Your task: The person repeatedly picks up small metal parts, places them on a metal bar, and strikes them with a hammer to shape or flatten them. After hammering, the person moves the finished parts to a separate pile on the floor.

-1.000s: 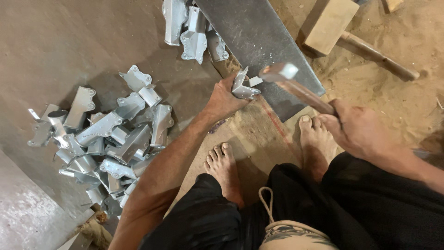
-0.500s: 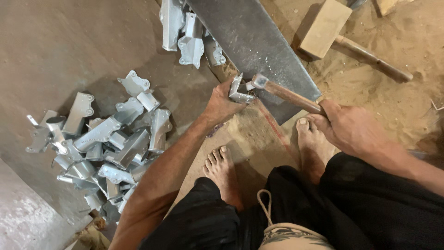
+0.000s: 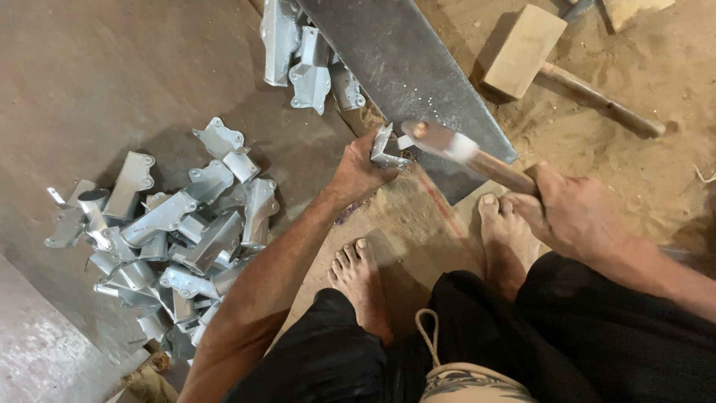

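Head view: left hand (image 3: 358,173) closed around small metal bracket (image 3: 386,148) against steel plate (image 3: 406,71); right hand (image 3: 570,213) fisted on hammer (image 3: 462,153) handle, head just right of bracket.

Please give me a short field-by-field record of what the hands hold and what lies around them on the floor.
left hand: pins a small bent metal piece against the grey steel plate
right hand: grips a wooden-handled hammer, head blurred just by the piece
left of the arm: pile of bent metal brackets
behind the plate: a few more brackets
upper right: wooden mallet on the sandy floor
feet: bare
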